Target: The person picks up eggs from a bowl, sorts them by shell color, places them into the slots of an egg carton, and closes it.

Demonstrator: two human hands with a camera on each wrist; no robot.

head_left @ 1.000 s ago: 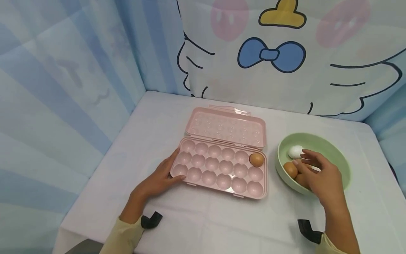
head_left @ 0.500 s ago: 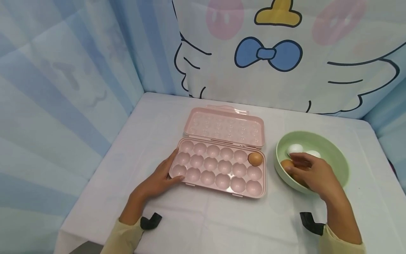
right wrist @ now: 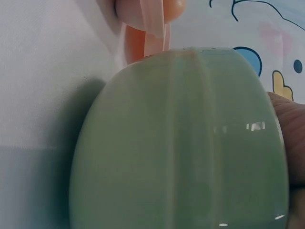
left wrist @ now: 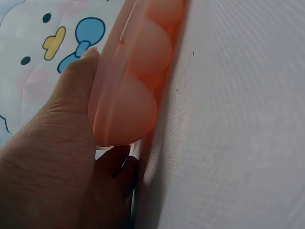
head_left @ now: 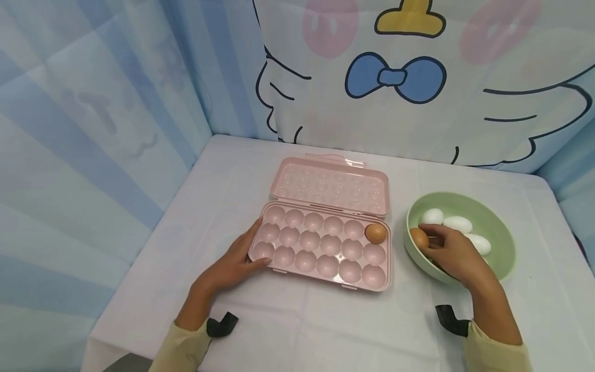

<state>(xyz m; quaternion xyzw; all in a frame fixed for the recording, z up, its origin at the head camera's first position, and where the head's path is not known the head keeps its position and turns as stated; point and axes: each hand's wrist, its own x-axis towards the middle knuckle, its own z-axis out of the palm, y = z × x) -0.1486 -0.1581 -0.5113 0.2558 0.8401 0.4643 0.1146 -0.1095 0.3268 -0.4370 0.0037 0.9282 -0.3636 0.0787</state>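
Note:
A pink egg box [head_left: 321, 248] lies open on the table, its lid [head_left: 330, 186] folded back, with one brown egg [head_left: 375, 233] in the far right cup. My left hand [head_left: 230, 266] grips the box's left end, thumb along the front rim; in the left wrist view the fingers curl beneath the rounded cups [left wrist: 128, 112]. My right hand [head_left: 453, 253] is inside the green bowl [head_left: 499, 243], its thumb and fingers around a brown egg [head_left: 419, 237] by the bowl's left wall. White eggs [head_left: 457, 224] lie beyond and beside it. In the right wrist view, the bowl's wall hides most of that hand.
The white-covered table [head_left: 297, 320] carries the box at the middle and the bowl to its right. A curtain with a cartoon print [head_left: 395, 113] hangs right behind the table, and blue striped cloth [head_left: 116, 155] closes off the left.
My right hand has gone lower and left into the bowl, its fingers closing around a brown egg. More white eggs show beside it. The left hand keeps its hold on the box.

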